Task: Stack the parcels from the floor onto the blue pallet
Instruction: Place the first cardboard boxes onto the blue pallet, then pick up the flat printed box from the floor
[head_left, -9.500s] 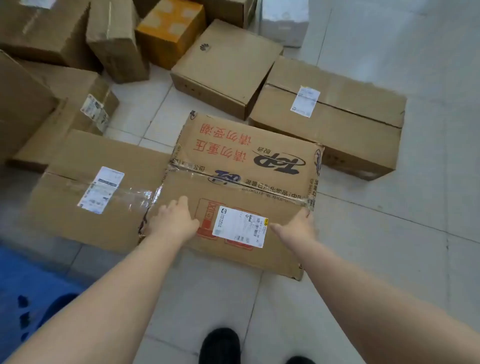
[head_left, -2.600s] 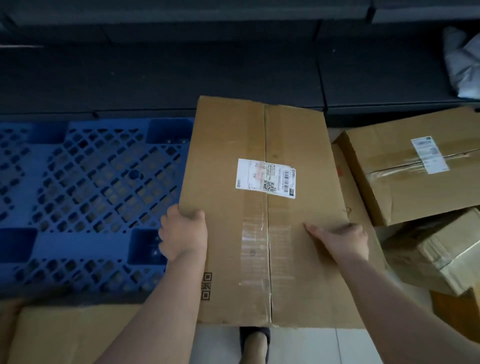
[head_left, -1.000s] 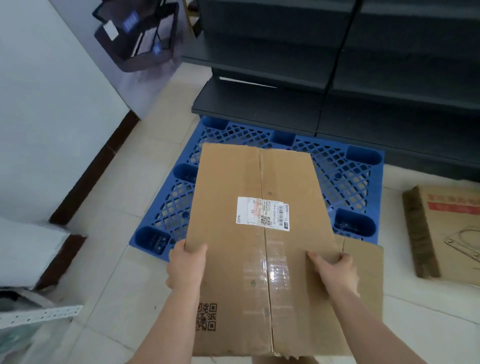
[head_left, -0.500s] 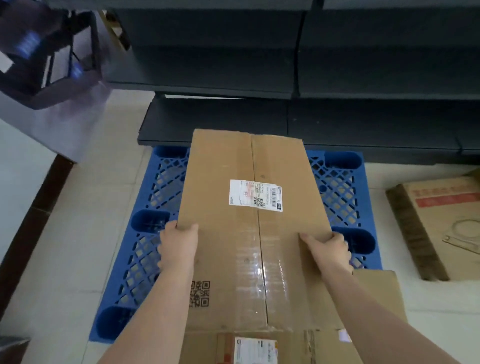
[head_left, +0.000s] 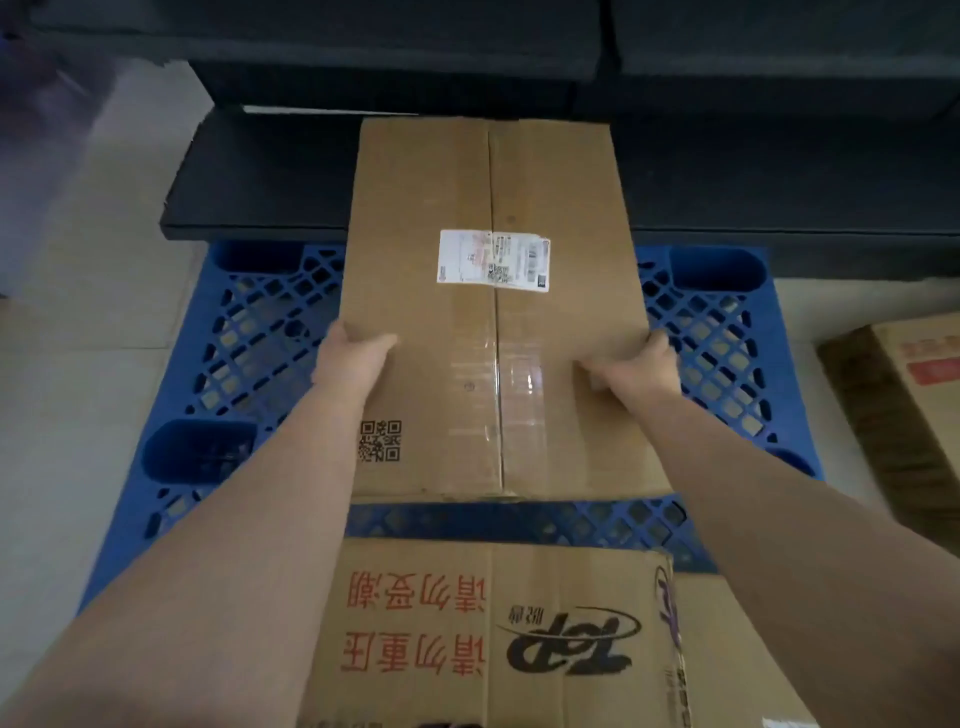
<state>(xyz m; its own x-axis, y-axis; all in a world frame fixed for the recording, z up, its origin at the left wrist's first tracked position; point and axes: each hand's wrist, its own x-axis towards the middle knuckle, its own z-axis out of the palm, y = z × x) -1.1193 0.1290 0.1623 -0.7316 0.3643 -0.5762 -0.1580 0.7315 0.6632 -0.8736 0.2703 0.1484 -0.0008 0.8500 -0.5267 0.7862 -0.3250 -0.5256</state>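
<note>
A long brown parcel (head_left: 488, 374) with a white shipping label and a taped centre seam is held over the middle of the blue pallet (head_left: 244, 353). My left hand (head_left: 350, 358) grips its left edge and my right hand (head_left: 634, 364) grips its right edge. Whether its underside touches the pallet I cannot tell. A second parcel (head_left: 493, 634) printed with red characters and a black logo lies on the pallet's near edge, just in front of the held one.
Dark metal shelving (head_left: 727, 171) runs along the far side of the pallet, its bottom shelf right behind the held parcel. Another brown box (head_left: 904, 415) lies on the tiled floor at the right. Pale floor tiles (head_left: 78, 415) lie left of the pallet.
I have stepped closer and the held parcel has moved forward and lower over the pallet. The printed parcel on the near edge is now in full view below it.
</note>
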